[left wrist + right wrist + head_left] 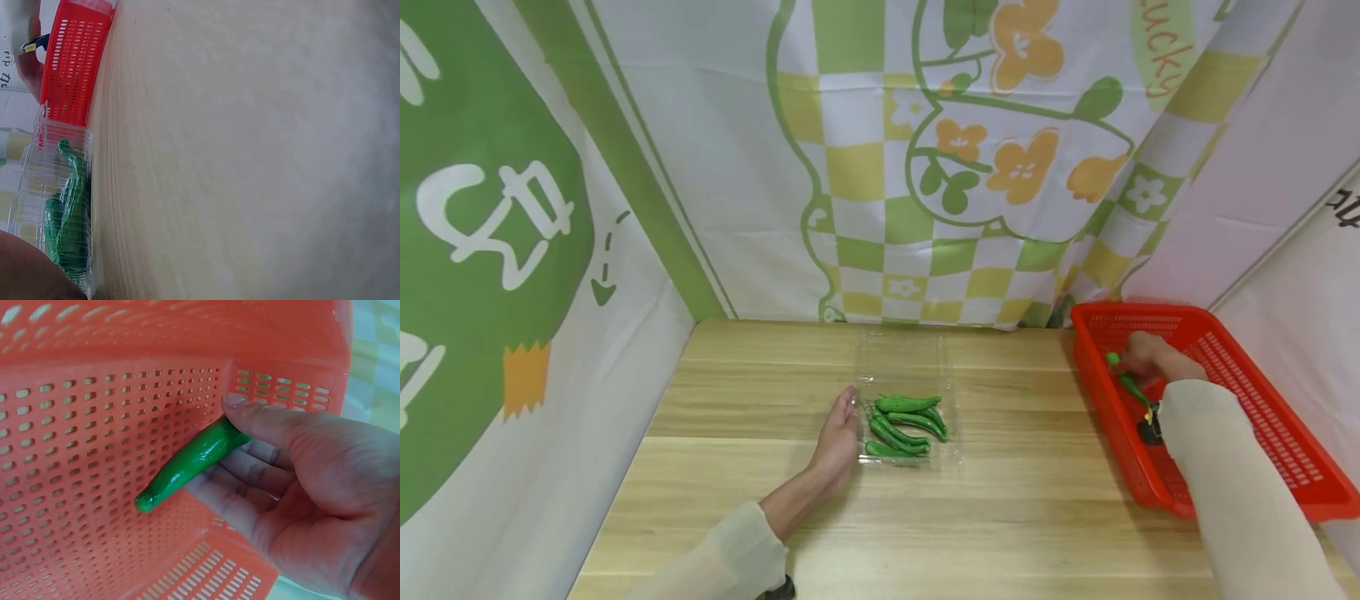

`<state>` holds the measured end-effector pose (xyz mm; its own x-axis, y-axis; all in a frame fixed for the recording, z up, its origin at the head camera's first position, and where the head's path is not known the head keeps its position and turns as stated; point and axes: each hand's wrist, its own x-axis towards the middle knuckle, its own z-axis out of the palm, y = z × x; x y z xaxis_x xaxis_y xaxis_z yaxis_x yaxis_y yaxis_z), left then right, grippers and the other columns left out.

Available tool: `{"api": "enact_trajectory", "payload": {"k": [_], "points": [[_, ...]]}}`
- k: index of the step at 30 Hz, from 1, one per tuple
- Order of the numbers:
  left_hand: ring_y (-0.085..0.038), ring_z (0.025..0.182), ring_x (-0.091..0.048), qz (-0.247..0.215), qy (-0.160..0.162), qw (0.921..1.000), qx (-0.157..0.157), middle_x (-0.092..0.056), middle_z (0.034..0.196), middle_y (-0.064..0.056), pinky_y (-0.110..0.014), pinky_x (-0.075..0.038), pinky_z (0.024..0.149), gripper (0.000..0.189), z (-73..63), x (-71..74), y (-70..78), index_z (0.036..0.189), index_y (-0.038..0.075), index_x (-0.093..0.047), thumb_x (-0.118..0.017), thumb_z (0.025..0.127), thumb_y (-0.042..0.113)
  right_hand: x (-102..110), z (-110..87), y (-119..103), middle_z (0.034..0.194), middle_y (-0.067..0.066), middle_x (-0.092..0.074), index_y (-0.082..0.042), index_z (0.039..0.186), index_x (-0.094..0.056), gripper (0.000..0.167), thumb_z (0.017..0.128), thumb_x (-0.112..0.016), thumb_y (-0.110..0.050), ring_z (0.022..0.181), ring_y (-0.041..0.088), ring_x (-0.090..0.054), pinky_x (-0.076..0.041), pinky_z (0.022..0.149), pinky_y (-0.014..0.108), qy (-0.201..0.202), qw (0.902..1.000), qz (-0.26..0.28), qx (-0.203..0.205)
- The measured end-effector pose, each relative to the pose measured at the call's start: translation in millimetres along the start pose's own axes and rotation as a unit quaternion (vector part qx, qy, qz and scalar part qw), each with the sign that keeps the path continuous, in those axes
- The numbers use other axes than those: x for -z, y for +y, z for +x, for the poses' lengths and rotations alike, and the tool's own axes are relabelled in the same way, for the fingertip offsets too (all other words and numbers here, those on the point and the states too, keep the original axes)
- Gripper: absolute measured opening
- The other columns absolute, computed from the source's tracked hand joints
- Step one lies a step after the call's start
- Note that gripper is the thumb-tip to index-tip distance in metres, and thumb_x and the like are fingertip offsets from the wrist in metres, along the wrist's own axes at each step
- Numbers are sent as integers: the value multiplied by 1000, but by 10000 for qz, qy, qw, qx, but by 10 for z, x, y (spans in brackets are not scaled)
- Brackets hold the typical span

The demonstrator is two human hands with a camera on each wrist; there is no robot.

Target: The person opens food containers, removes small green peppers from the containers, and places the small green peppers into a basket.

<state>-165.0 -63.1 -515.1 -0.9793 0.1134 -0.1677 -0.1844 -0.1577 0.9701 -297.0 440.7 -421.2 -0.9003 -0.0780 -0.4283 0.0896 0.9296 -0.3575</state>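
A clear plastic container [955, 442] sits on the table with its lid [901, 354] folded back. Several green chili peppers [902, 425] lie inside it. Along the container's left side rests my left hand [837, 437], fingers fairly straight and touching the wall. In the left wrist view only part of that hand [31, 272] shows, beside the container and its peppers [74, 212]. My right hand [1150, 360] reaches into the red basket [1262, 408]. Its thumb and fingers pinch a single green chili pepper [194, 459], close to the basket's perforated wall [112, 437].
The basket stands at the table's right end. A wooden tabletop [1022, 517] spreads between container and basket. Printed cloth [887, 208] hangs behind the table, with another cloth panel [617, 400] on the left. A dark wrist device [1150, 429] shows at the right wrist.
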Motion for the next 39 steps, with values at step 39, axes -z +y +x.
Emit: {"api": "enact_trajectory", "payload": {"k": [39], "points": [[-45, 162, -4, 62, 19, 9999, 78, -4, 176, -23, -60, -5, 132, 59, -16, 7, 2, 168, 0, -6, -27, 113, 4, -65, -12, 109, 63, -6, -42, -16, 66, -46, 39, 89, -68, 5, 61, 10, -49, -51, 59, 21, -1138, 9900, 816, 148]]}}
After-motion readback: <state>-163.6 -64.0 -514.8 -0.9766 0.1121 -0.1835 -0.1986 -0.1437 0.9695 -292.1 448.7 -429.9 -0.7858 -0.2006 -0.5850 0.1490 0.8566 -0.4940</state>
